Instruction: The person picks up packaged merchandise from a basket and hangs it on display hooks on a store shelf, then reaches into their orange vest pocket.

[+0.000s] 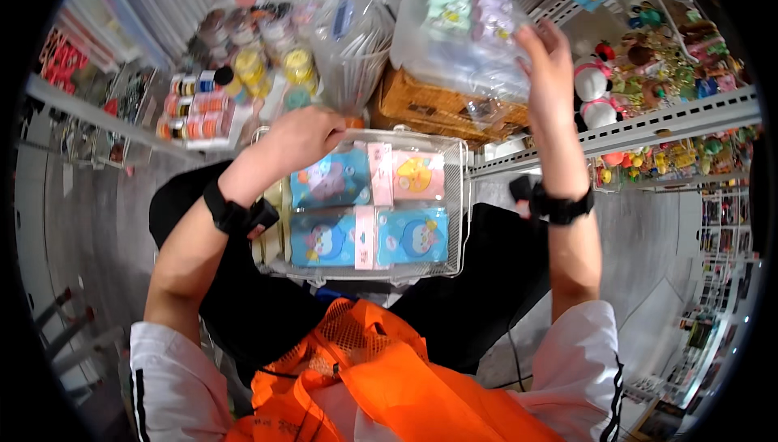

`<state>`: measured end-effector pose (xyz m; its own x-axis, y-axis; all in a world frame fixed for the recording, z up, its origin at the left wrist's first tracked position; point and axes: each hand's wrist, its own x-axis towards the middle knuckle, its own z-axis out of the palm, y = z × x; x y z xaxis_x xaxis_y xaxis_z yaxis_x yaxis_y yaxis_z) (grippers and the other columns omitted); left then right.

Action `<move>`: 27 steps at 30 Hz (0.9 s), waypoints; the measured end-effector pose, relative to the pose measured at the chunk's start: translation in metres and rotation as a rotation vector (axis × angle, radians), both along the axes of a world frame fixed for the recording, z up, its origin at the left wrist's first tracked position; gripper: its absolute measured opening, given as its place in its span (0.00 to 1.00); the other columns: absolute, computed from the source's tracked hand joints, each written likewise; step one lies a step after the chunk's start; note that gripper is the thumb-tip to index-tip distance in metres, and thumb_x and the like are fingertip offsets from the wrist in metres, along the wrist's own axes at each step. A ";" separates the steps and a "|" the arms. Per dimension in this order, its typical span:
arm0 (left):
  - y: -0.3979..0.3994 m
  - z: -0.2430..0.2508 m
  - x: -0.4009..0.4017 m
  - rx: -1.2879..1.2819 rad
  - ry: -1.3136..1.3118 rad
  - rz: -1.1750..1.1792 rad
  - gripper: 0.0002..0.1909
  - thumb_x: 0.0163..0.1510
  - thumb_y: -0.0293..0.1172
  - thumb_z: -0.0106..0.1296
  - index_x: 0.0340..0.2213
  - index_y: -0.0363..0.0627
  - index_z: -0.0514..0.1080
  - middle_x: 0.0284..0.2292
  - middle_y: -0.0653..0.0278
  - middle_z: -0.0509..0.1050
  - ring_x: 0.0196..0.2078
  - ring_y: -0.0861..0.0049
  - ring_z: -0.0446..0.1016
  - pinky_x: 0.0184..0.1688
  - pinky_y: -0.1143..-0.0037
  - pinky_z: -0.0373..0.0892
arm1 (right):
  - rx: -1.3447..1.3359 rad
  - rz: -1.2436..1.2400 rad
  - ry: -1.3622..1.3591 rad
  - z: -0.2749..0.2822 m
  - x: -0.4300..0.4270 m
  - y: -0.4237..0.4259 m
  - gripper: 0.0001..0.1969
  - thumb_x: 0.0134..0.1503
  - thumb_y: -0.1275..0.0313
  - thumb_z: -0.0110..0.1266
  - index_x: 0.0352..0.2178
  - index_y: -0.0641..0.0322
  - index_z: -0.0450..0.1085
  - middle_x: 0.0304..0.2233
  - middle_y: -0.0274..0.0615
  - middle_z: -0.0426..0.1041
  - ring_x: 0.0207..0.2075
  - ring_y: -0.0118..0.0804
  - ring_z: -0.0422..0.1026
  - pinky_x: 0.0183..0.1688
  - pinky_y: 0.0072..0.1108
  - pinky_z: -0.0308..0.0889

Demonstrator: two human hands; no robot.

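Observation:
A white wire basket (pixel 463 217) rests across my lap, holding flat packs in clear film: a blue pack (pixel 413 236) with a cartoon figure at the lower right and a pink pack (pixel 418 174) with a yellow figure above it. My left hand (pixel 310 135) is over the basket's upper left edge, fingers curled; whether it grips anything is hidden. My right hand (pixel 547 59), slightly blurred, is raised with fingers apart beside a translucent plastic bin (pixel 419 59). On that bin lie a green pack (pixel 450 1) and a purple pack (pixel 491 7). Each wrist wears a black strap.
A brown woven basket (pixel 425 101) stands under the bin. Left of it are a clear bag of flat items (pixel 355 47), yellow-lidded jars (pixel 298 65) and small bottles (pixel 194 105). A perforated metal shelf edge (pixel 668 117) runs along the right, with small trinkets (pixel 644 71) behind it.

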<state>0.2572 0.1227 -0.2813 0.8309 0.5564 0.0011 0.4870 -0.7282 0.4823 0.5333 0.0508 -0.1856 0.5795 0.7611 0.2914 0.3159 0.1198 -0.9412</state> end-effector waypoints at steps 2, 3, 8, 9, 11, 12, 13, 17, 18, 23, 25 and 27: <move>-0.002 -0.007 0.000 -0.050 0.117 -0.046 0.08 0.46 0.32 0.47 0.27 0.40 0.69 0.26 0.55 0.71 0.30 0.58 0.69 0.32 0.67 0.65 | -0.210 0.297 0.065 -0.042 -0.036 -0.026 0.28 0.49 0.64 0.52 0.49 0.65 0.54 0.44 0.42 0.63 0.45 0.32 0.64 0.46 0.22 0.58; 0.000 -0.016 -0.001 -0.063 0.129 -0.039 0.08 0.46 0.32 0.47 0.27 0.40 0.69 0.26 0.55 0.71 0.30 0.58 0.69 0.32 0.67 0.65 | -0.360 0.426 0.112 -0.050 -0.061 -0.038 0.26 0.50 0.66 0.51 0.49 0.64 0.55 0.45 0.42 0.63 0.44 0.32 0.64 0.47 0.21 0.59; -0.010 -0.038 -0.001 0.052 0.336 -0.154 0.13 0.44 0.37 0.48 0.23 0.38 0.72 0.23 0.53 0.72 0.29 0.58 0.71 0.34 0.66 0.67 | -0.616 0.782 -0.566 -0.138 -0.092 -0.064 0.27 0.48 0.64 0.51 0.49 0.62 0.55 0.50 0.53 0.56 0.51 0.49 0.57 0.52 0.27 0.54; -0.010 -0.040 0.000 0.069 0.412 -0.137 0.14 0.44 0.38 0.48 0.24 0.37 0.72 0.24 0.52 0.72 0.31 0.59 0.71 0.35 0.67 0.67 | -0.633 0.809 -0.722 -0.145 -0.092 -0.066 0.28 0.48 0.64 0.51 0.49 0.62 0.55 0.51 0.54 0.54 0.52 0.51 0.54 0.53 0.28 0.52; -0.013 -0.043 0.003 0.037 0.451 -0.136 0.15 0.43 0.39 0.49 0.28 0.37 0.70 0.28 0.52 0.71 0.33 0.59 0.70 0.36 0.67 0.66 | -0.656 0.834 -0.758 -0.152 -0.089 -0.069 0.28 0.48 0.64 0.51 0.50 0.63 0.54 0.51 0.55 0.53 0.53 0.51 0.53 0.54 0.28 0.51; -0.013 -0.044 0.004 0.010 0.487 -0.134 0.18 0.43 0.39 0.50 0.32 0.36 0.68 0.33 0.51 0.69 0.35 0.58 0.69 0.37 0.68 0.66 | -0.675 0.856 -0.799 -0.155 -0.087 -0.069 0.29 0.48 0.64 0.51 0.50 0.65 0.54 0.52 0.56 0.52 0.53 0.51 0.52 0.54 0.28 0.50; -0.014 -0.044 0.007 0.008 0.490 -0.136 0.18 0.43 0.39 0.50 0.32 0.36 0.68 0.33 0.51 0.69 0.35 0.58 0.69 0.37 0.68 0.66 | -0.676 0.856 -0.795 -0.158 -0.085 -0.068 0.29 0.48 0.64 0.51 0.50 0.65 0.54 0.52 0.56 0.52 0.53 0.51 0.52 0.54 0.28 0.50; -0.026 -0.048 0.011 0.099 0.583 -0.173 0.32 0.33 0.41 0.59 0.39 0.34 0.61 0.37 0.54 0.65 0.41 0.61 0.65 0.35 0.70 0.67 | -0.701 0.679 -0.353 -0.158 -0.088 -0.057 0.31 0.47 0.67 0.52 0.51 0.68 0.51 0.50 0.56 0.55 0.50 0.48 0.58 0.50 0.28 0.55; -0.032 -0.051 0.012 0.222 0.607 -0.190 0.37 0.29 0.42 0.62 0.40 0.34 0.59 0.37 0.55 0.63 0.42 0.63 0.64 0.33 0.72 0.68 | -0.765 0.606 -0.152 -0.160 -0.088 -0.054 0.30 0.48 0.68 0.52 0.51 0.68 0.51 0.49 0.54 0.56 0.47 0.44 0.61 0.47 0.26 0.58; -0.043 -0.054 0.014 0.426 0.665 -0.206 0.42 0.23 0.44 0.64 0.39 0.34 0.58 0.34 0.60 0.61 0.39 0.69 0.63 0.30 0.79 0.68 | -0.866 0.621 0.272 -0.152 -0.090 -0.052 0.24 0.47 0.71 0.53 0.44 0.71 0.57 0.37 0.46 0.67 0.33 0.31 0.68 0.33 0.20 0.65; -0.041 -0.056 0.012 0.440 0.636 -0.221 0.42 0.23 0.45 0.64 0.39 0.34 0.58 0.33 0.61 0.61 0.38 0.70 0.63 0.29 0.80 0.67 | -0.817 0.546 0.030 -0.163 -0.095 -0.057 0.22 0.46 0.71 0.54 0.41 0.71 0.59 0.33 0.45 0.69 0.30 0.30 0.69 0.31 0.19 0.65; -0.040 -0.063 0.011 0.456 0.523 -0.171 0.40 0.26 0.42 0.63 0.39 0.34 0.58 0.34 0.59 0.62 0.39 0.68 0.64 0.30 0.77 0.68 | -0.760 0.466 -0.209 -0.166 -0.100 -0.060 0.20 0.45 0.71 0.54 0.38 0.72 0.60 0.28 0.44 0.70 0.27 0.30 0.70 0.28 0.19 0.65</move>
<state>0.2677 0.0822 -0.3438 0.8617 0.4573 -0.2198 0.4323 -0.8885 -0.1539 0.4336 -0.0091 -0.3519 0.1570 0.9345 -0.3196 0.5640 -0.3505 -0.7477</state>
